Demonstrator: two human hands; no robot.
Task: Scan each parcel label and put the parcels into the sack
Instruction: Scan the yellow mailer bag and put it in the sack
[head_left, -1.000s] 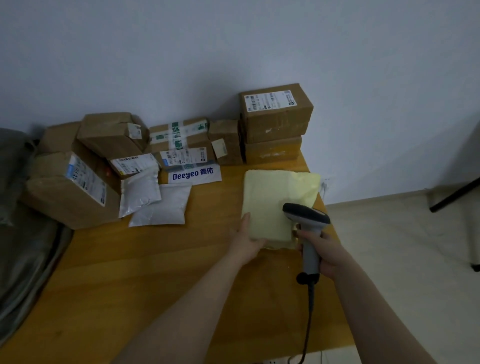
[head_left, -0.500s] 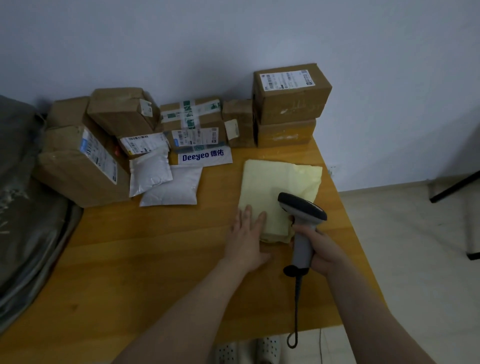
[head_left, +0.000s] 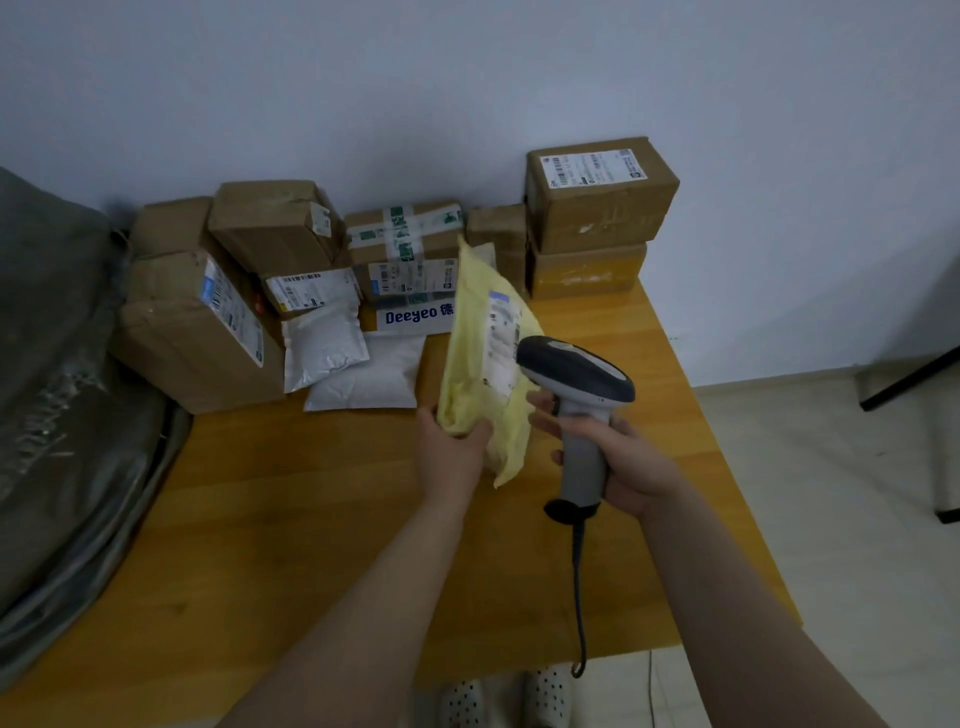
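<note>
**A:** Where's the yellow mailer (head_left: 483, 374)?

**B:** It's held on end above the table (head_left: 311, 519), long axis tilted up and away. The left hand (head_left: 452, 447) grips its lower end, and its label (head_left: 501, 338) faces right.

**A:** And the barcode scanner (head_left: 576, 374)?

**B:** The right hand (head_left: 623, 462) is wrapped round its handle. Its head is just right of the label and pointing at it, so I'd say only a slight aim is needed.

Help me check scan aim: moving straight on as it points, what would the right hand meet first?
Probably the white label on the yellow mailer held up by the left hand; the right hand aims its scanner at it, though the gap is unclear.
</note>
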